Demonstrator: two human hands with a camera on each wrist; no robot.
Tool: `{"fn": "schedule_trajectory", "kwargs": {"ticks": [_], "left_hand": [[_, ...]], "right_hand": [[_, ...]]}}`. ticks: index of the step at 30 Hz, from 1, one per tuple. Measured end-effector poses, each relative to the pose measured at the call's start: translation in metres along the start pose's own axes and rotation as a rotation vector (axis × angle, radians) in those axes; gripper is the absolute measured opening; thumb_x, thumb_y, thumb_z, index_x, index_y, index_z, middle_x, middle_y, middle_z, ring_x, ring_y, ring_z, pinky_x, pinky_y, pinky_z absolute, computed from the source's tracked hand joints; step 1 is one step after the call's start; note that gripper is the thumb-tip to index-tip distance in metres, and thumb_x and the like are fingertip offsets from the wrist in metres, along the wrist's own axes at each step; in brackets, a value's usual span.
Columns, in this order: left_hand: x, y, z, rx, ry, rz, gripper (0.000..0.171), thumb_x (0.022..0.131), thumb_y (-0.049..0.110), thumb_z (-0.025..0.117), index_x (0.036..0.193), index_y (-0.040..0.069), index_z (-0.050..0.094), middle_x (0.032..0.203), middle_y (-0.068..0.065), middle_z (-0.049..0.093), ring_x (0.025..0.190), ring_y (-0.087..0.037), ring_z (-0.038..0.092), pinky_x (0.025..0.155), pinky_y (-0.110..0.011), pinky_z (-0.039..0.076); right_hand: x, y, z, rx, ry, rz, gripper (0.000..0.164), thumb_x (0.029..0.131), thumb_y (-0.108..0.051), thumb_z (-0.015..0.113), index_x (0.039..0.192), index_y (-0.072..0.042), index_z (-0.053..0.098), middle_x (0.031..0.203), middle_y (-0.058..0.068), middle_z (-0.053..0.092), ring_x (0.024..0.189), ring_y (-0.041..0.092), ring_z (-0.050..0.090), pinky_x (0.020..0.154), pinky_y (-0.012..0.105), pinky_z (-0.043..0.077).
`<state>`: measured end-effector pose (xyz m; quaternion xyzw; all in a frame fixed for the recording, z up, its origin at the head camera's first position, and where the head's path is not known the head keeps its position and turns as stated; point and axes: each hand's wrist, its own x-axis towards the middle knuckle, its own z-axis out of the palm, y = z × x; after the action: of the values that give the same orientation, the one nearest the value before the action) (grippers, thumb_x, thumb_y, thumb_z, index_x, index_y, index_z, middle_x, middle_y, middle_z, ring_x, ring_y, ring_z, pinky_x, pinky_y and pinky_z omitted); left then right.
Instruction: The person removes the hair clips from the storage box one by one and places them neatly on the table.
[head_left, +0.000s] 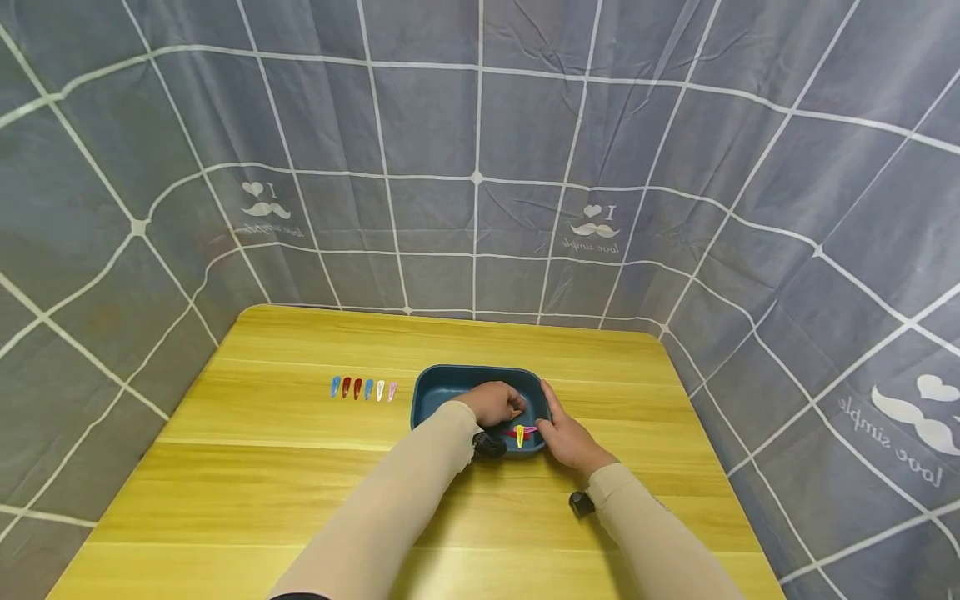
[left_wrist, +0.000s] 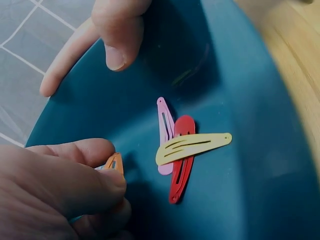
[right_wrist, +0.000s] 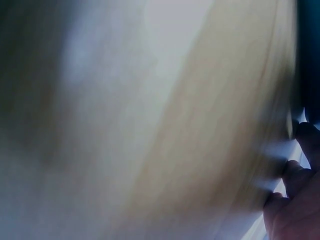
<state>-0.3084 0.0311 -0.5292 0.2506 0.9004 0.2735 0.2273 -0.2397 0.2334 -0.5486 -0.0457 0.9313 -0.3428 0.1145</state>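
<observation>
A dark teal plastic basin (head_left: 450, 372) stands on the wooden table. My left hand (head_left: 491, 403) reaches inside it and pinches an orange snap hair clip (left_wrist: 116, 163) between thumb and fingers, which partly cover it. Beside that hand, on the basin floor, a yellow hair clip (left_wrist: 195, 146) lies across a red hair clip (left_wrist: 183, 170) and a pink hair clip (left_wrist: 165, 125). My right hand (head_left: 572, 437) grips the basin's right wall, thumb over the rim and fingers outside. In the right wrist view only some fingers (right_wrist: 300, 182) show at the right edge.
Left of the basin, several hair clips lie in a row on the table (head_left: 300, 467), among them a white clip (head_left: 380, 389) and a pink clip (head_left: 392, 391) at its right end. A grey curtain (head_left: 435, 217) with white lines hangs behind and around the table.
</observation>
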Motion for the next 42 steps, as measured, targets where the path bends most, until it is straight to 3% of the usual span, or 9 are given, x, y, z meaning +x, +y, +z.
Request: {"fn": "schedule_trajectory", "kwargs": {"ticks": [6,17,23,32,37,42], "left_hand": [[-0.007,-0.003,-0.005,-0.028,0.024,0.018,0.026,0.106,0.015,0.061,0.126,0.016,0.078,0.128,0.001,0.075,0.121,-0.018,0.068,0.106,-0.039,0.055],[-0.017,-0.009,-0.022,-0.094,0.067,0.067,0.031,0.11,0.016,0.054,0.136,0.014,0.071,0.132,-0.004,0.073,0.113,-0.016,0.069,0.101,-0.037,0.057],[-0.025,-0.01,-0.035,-0.206,0.093,0.096,0.03,0.112,0.019,0.053,0.137,0.013,0.069,0.121,-0.01,0.073,0.095,-0.018,0.066,0.089,-0.033,0.057],[-0.038,-0.015,-0.048,-0.284,0.106,0.119,0.035,0.113,0.021,0.049,0.144,0.013,0.064,0.113,-0.021,0.067,0.07,-0.019,0.051,0.064,-0.03,0.043],[-0.046,-0.02,-0.054,-0.327,0.129,0.137,0.033,0.112,0.02,0.05,0.14,0.013,0.066,0.109,-0.019,0.067,0.079,-0.031,0.057,0.067,-0.031,0.045],[-0.058,-0.024,-0.063,-0.307,0.184,0.135,0.027,0.111,0.021,0.054,0.131,0.017,0.071,0.109,-0.007,0.069,0.09,-0.022,0.06,0.078,-0.032,0.05]], "right_hand": [[0.0,-0.001,0.0,0.012,-0.006,0.011,0.073,0.109,-0.034,0.043,0.171,-0.033,0.004,0.161,0.021,0.048,0.14,0.047,0.054,0.118,0.063,0.039],[0.001,-0.001,-0.001,-0.005,-0.014,0.028,0.074,0.108,-0.036,0.042,0.17,-0.037,0.003,0.16,0.024,0.048,0.141,0.05,0.053,0.119,0.066,0.038],[0.003,-0.002,-0.002,-0.005,-0.029,0.033,0.073,0.109,-0.038,0.04,0.17,-0.039,-0.001,0.164,0.022,0.043,0.143,0.05,0.05,0.119,0.067,0.036],[0.004,-0.002,-0.002,0.003,-0.034,0.043,0.074,0.108,-0.037,0.041,0.17,-0.038,0.001,0.165,0.022,0.042,0.144,0.052,0.049,0.119,0.069,0.035],[0.003,-0.002,-0.001,-0.004,-0.028,0.043,0.074,0.108,-0.037,0.041,0.17,-0.036,0.001,0.164,0.022,0.043,0.143,0.052,0.049,0.119,0.068,0.036],[0.003,-0.003,-0.002,-0.006,-0.026,0.037,0.073,0.109,-0.037,0.041,0.171,-0.035,0.002,0.164,0.022,0.043,0.143,0.052,0.049,0.119,0.068,0.036]]}}
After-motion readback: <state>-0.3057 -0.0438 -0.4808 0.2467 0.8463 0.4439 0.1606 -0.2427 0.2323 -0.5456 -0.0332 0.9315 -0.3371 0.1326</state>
